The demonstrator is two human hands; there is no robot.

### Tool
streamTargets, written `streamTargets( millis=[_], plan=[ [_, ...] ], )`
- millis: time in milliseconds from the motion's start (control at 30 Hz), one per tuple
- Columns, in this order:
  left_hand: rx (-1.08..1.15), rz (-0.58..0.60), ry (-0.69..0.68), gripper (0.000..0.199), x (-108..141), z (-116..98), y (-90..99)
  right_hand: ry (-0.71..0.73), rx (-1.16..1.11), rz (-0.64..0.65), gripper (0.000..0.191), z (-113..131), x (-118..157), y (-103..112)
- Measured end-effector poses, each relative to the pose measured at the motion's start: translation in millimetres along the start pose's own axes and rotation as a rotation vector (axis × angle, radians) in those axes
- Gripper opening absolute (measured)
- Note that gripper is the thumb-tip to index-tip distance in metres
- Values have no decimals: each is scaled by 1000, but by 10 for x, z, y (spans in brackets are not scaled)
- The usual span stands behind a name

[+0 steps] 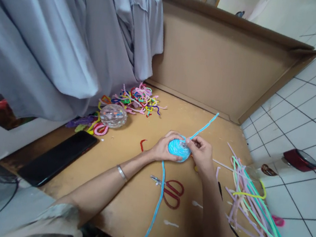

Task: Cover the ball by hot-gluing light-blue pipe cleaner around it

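Observation:
My left hand is wrapped round the left side of a round object covered in coiled blue pipe cleaner. At its upper right, the fingers of my right hand pinch a blue pipe cleaner, whose free end sticks up to the right. Another blue length runs down from the round object across the table to the lower edge of the view. It passes over red-handled scissors lying below my hands.
A clear faceted glass ball sits by a colourful pipe cleaner heap. A black phone lies left. Loose pipe cleaners and a red-lidded jar are right. Cardboard stands behind; grey cloth hangs left.

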State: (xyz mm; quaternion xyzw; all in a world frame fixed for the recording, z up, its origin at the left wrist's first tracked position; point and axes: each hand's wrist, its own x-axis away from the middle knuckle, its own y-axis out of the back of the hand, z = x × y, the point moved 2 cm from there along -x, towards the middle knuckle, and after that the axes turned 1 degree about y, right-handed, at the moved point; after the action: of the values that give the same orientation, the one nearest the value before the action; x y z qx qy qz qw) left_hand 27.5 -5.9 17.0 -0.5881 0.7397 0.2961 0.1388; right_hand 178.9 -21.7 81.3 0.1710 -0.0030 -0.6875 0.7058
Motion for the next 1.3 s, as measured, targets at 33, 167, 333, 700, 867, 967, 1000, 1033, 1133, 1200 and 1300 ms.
streamTargets(
  millis=[33, 167, 333, 700, 867, 967, 1000, 1033, 1133, 1200, 1300],
  plan=[
    [4, -1, 5, 65, -2, 0, 5, -19, 0, 9, 29, -23, -10, 15],
    [18, 4, 19, 64, -4, 1, 16, -84, -23, 40, 30, -102, -32, 46],
    [46, 7, 25, 64, -2, 11, 18, -87, -8, 66, 33, -142, -32, 35],
    [149, 85, 166, 64, 14, -82, 155, -39, 96, 125, 29, -122, 1, -77],
    [116, 80, 147, 64, 19, -88, 135, -26, 105, 132, 26, -143, -1, -85],
    [121, 80, 146, 64, 15, -84, 126, -28, 96, 131, 26, -162, -7, -76],
    [120, 82, 146, 64, 13, -85, 126, -30, 96, 128, 25, -165, -8, -74],
    [116, 84, 145, 64, 10, -88, 126, -33, 98, 123, 26, -167, -8, -72],
    [96, 96, 150, 64, 5, -97, 127, -45, 103, 110, 27, -159, -5, -69],
    [83, 94, 160, 65, 8, -98, 127, -52, 92, 106, 27, -147, -3, -68],
    [86, 85, 192, 68, 20, -86, 121, -57, 69, 112, 28, -132, -5, -68]
  ],
)
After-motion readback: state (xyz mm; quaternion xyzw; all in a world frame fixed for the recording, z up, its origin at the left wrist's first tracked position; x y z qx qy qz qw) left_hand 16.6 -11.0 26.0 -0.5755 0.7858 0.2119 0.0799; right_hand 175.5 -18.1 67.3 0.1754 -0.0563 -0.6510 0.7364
